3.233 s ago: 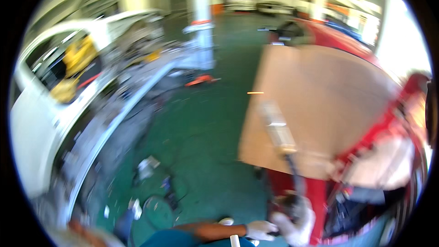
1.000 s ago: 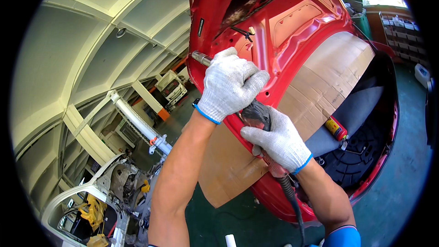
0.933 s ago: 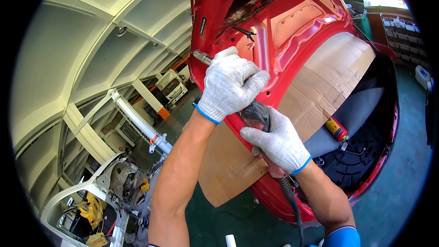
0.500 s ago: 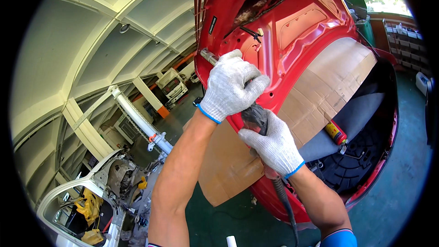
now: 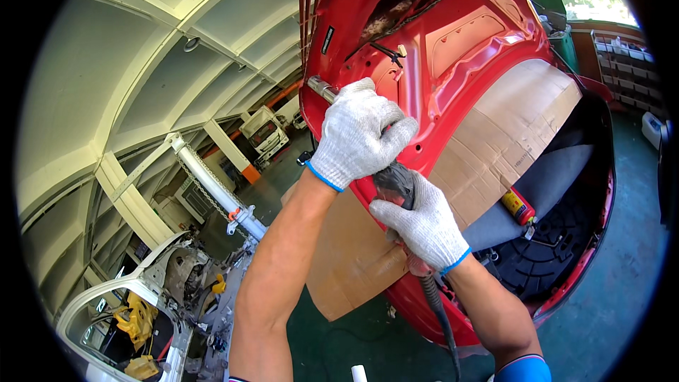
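Note:
My left hand (image 5: 361, 131), in a white knit glove with a blue cuff, is wrapped round the front part of a corded power tool (image 5: 394, 182). Beyond its knuckles the tool's metal nose (image 5: 322, 89) reaches the edge of a raised red car lid (image 5: 442, 56); whether the tip touches the metal, I cannot tell. Lower down, my right hand (image 5: 422, 221), gloved alike, grips the dark and red body of the tool. From its rear end a dark cable (image 5: 442, 315) hangs toward the floor. My fingers cover much of the tool, so its exact kind is hidden.
Cardboard sheets (image 5: 495, 148) cover part of the red car's opening. Inside it lie a red fire extinguisher (image 5: 518, 205) and a grey panel (image 5: 559, 177). To the left stand a stripped white car body (image 5: 78, 318) and a metal post (image 5: 216, 187) with a chain.
The metal nose has shifted very slightly up and left along the lid's edge. Both hands keep their grip on the tool.

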Demonstrator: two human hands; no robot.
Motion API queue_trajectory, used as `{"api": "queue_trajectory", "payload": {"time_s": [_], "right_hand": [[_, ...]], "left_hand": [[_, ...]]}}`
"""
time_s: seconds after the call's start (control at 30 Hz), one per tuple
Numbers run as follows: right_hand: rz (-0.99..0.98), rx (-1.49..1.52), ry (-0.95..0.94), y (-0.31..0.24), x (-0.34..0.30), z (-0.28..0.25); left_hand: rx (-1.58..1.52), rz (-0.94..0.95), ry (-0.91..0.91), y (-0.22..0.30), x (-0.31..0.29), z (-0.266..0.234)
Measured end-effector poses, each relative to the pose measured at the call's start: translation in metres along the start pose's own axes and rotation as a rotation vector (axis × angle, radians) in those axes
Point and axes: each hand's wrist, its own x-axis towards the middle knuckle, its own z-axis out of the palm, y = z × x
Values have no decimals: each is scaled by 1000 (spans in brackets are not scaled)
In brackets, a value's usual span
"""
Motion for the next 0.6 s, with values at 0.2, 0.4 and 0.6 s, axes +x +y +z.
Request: {"api": "queue_trajectory", "payload": {"time_s": [0.2,0.4,0.6], "right_hand": [[8,-24,-12,-5,-1,-1],[21,-12,-20,-3,0,-2],[21,23,-31,0,1,-3]], "left_hand": [[-5,-6,-3,1,1,-2],[-4,12,8,-1,1,1],[28,-5,-33,5,2,-1]]}}
